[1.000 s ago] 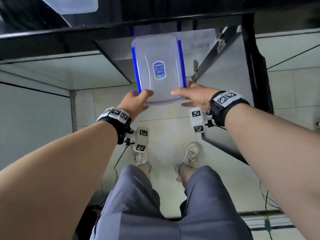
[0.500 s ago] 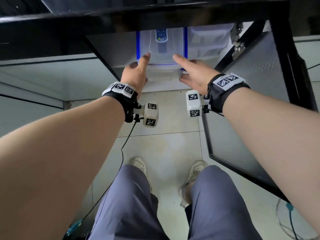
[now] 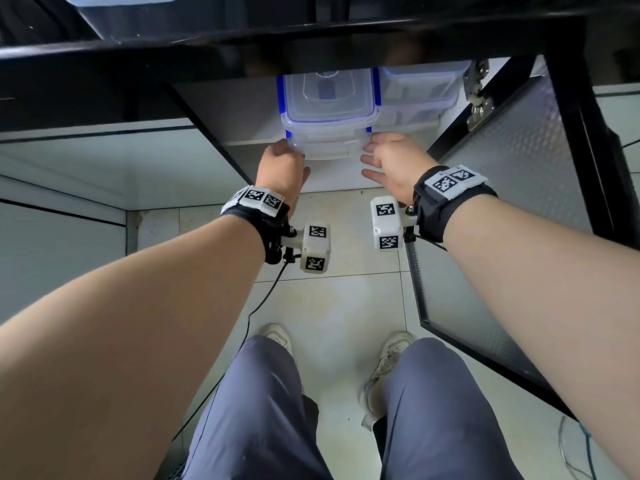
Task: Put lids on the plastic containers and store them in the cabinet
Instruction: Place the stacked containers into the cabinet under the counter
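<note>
A clear plastic container with a blue-clipped lid sits inside the open cabinet, stacked on a second clear container. My left hand has its fingers curled against the lower container's front left corner. My right hand is spread open, fingertips at that container's front right corner. Neither hand grips anything. A second stack of lidded containers stands to the right inside the cabinet, partly hidden by the counter edge.
The cabinet door hangs open on my right, close to my right forearm. A black counter edge overhangs the cabinet. Another container rests on the counter at top left. A black cable trails across the tiled floor.
The lidded container went from held in front of the cabinet to resting inside on the stack. Both hands let go and dropped to the lower container's front corners.
</note>
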`<state>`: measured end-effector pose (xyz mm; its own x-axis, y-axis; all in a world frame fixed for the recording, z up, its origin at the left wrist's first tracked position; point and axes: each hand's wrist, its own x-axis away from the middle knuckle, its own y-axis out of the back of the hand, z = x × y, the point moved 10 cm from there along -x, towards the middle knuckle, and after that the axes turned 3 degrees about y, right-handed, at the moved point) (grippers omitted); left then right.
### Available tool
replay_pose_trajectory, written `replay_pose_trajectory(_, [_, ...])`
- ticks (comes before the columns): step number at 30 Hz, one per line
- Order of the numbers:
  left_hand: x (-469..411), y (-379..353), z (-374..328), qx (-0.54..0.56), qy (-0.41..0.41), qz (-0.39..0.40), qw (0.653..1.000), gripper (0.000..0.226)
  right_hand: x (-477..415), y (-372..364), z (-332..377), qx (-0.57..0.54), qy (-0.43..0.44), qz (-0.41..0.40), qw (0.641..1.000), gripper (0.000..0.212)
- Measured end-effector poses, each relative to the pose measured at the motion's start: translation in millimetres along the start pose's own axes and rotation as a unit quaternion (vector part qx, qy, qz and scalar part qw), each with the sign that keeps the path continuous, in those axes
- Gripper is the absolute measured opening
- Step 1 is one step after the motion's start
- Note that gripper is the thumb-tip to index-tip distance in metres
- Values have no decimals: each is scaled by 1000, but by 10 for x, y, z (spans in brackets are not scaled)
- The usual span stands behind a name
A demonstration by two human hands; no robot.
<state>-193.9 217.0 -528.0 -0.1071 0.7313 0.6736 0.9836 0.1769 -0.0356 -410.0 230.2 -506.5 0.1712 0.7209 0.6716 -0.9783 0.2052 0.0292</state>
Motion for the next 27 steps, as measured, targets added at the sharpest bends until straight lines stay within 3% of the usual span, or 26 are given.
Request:
replay_pose_trajectory(6, [-137, -150, -145, 60, 1, 14, 998, 48, -137, -47, 122, 47, 44, 39, 997, 65])
replay_pose_trajectory(9, [-282, -215, -184, 114, 13, 10, 993, 50, -221, -94, 160, 52, 56, 57, 995, 72])
replay_pose_trajectory(13, [-240, -239, -110, 133, 36, 10, 990, 57, -231, -35, 115, 41, 44, 36, 998, 63])
replay_pose_trajectory(17, [108, -122, -38, -28, 37, -27, 999, 50, 95, 128, 63, 83, 4, 16, 996, 49])
replay_pose_trajectory(22, [899, -115, -131, -136, 67, -6, 988, 27, 842, 354, 170, 160, -76, 52, 983, 43])
replay_pose_trajectory(26, [1525, -141, -592, -173, 46, 0, 984, 24, 1479, 491, 604, 170, -92, 60, 979, 39])
replay_pose_trajectory(27, [1685, -144, -756, -184, 41, 1, 982, 24, 1665, 487, 770, 176, -89, 67, 978, 27])
